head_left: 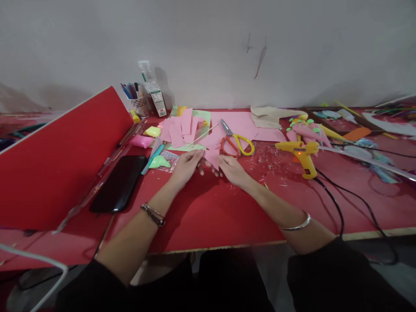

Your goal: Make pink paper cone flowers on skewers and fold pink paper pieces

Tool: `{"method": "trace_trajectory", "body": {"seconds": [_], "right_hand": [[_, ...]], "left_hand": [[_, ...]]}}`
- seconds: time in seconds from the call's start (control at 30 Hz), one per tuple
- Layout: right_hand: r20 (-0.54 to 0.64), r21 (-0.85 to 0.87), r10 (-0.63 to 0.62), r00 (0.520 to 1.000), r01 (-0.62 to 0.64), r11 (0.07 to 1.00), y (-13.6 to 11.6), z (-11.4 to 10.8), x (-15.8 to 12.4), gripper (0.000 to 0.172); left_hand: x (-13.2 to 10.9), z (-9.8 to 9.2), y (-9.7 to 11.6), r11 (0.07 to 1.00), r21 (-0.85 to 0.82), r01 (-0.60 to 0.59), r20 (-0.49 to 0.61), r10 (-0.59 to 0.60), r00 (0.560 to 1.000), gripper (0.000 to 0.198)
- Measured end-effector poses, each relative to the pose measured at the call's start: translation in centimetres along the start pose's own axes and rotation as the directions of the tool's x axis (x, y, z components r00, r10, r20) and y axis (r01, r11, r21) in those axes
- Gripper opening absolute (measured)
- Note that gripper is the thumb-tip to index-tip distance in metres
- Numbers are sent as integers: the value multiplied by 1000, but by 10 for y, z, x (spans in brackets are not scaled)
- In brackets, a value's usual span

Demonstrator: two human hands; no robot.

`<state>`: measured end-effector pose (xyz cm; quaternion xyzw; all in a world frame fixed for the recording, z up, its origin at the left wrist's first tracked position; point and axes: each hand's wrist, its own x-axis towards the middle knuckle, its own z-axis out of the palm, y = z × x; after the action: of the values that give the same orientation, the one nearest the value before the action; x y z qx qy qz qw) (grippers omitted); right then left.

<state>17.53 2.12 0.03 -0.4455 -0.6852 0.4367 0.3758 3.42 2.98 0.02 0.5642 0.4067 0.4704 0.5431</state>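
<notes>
A small piece of pink paper (212, 157) is stretched between my two hands, just above the red tabletop. My left hand (188, 165) pinches its left edge between thumb and fingers. On the other side, my right hand (231, 169) grips the right edge the same way. Right behind the paper lies a pair of scissors (236, 141) with one orange and one yellow handle loop. Cut pink paper strips (182, 129) and a thin stick (203, 135) rest beyond my left hand, over larger pink sheets (242, 119).
A yellow glue gun (300, 151) with a black cable stands right of my hands, near rolled pink cones (307, 130). To the left are a black phone (118, 184), a red board (61, 169), clay packets (159, 162), a pen cup (139, 105) and a bottle (156, 97).
</notes>
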Motion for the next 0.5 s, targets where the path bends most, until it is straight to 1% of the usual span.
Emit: {"method": "trace_trajectory", "body": {"seconds": [0.1,0.17,0.27,0.3,0.37,0.43,0.5], "right_hand": [[8,-68,-32,999,32,997,1,-1,-1,49],[42,-119,-40,998,44,992,1,-1,-2,50],[89,-126,-15,996,26,992,0,-1,-4,49],[88,-110,-8,996,18,994,0,-1,-4,48],[68,-74,-12,998,18,997,-1,0,-3,44],[39,-70,-41,998,43,997,-1,-1,-2,41],[24,-107,-90,996,92,990,0,-3,-1,38]], "left_hand": [[-1,-2,2,994,90,-67,12,66,998,29],[-2,-4,4,970,212,-123,74,109,991,27],[-4,-5,6,916,372,-152,188,87,978,31],[-5,-5,6,905,400,-148,199,71,977,33],[-5,-5,6,890,434,-137,183,62,981,36],[-5,-4,7,882,451,-140,169,70,983,37],[-5,-5,7,886,444,-136,187,56,981,37]]}}
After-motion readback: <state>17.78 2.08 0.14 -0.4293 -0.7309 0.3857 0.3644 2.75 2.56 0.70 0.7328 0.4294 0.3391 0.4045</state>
